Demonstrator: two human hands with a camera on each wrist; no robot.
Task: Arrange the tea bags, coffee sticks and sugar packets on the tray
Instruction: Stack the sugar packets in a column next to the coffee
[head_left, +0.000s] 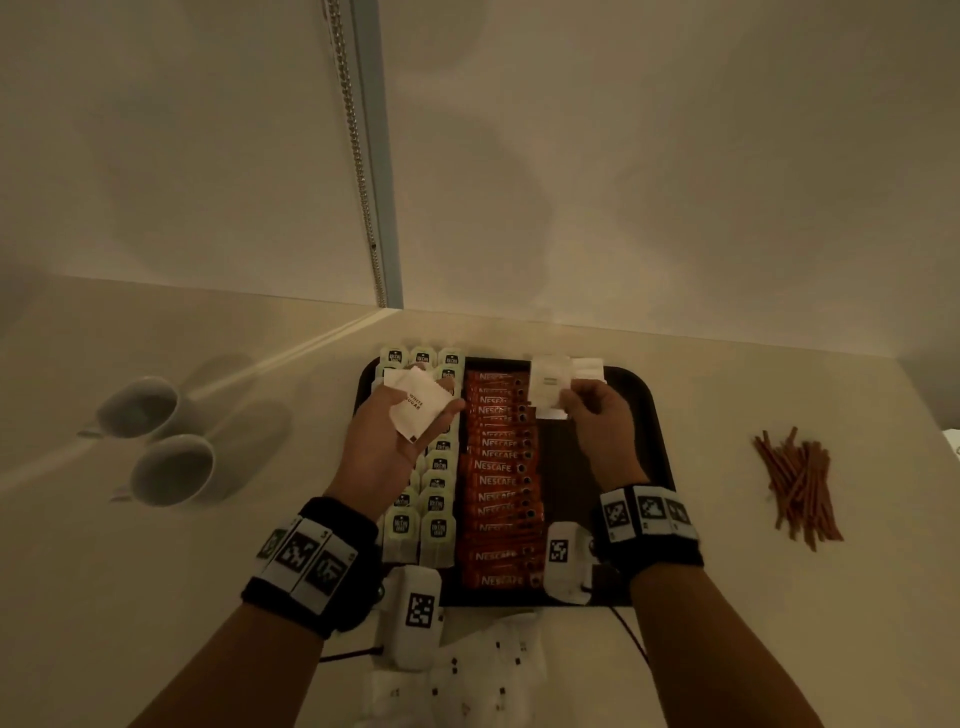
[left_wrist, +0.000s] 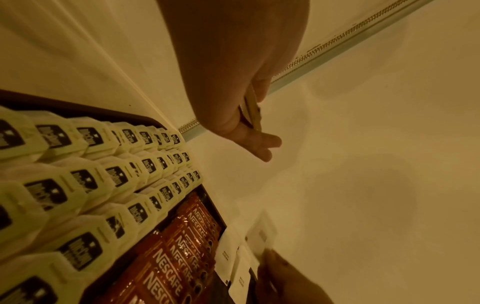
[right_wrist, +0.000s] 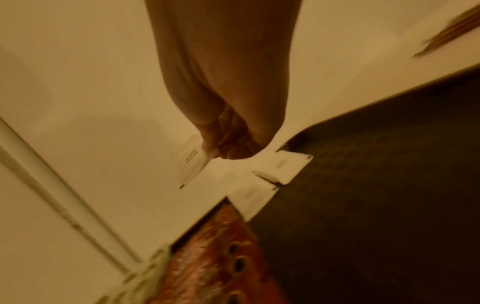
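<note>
Left hand (head_left: 395, 441) palm-up over the tea bags (head_left: 439, 499), fingers curled round a small stack of sugar packets (head_left: 420, 408); right hand (head_left: 597, 421) pinches one packet (head_left: 550, 387) by its near edge at the tray's (head_left: 644, 415) 12 o'clock, just beside two already laid (right_wrist: 281, 167). Judged: the packets are light, thin and slippery on each other, so pinch a flat edge gently. Loose packets (head_left: 467, 670) lie on the bench (head_left: 779, 597) at 6 o'clock; blur in the right wrist view hides the finger placement.
</note>
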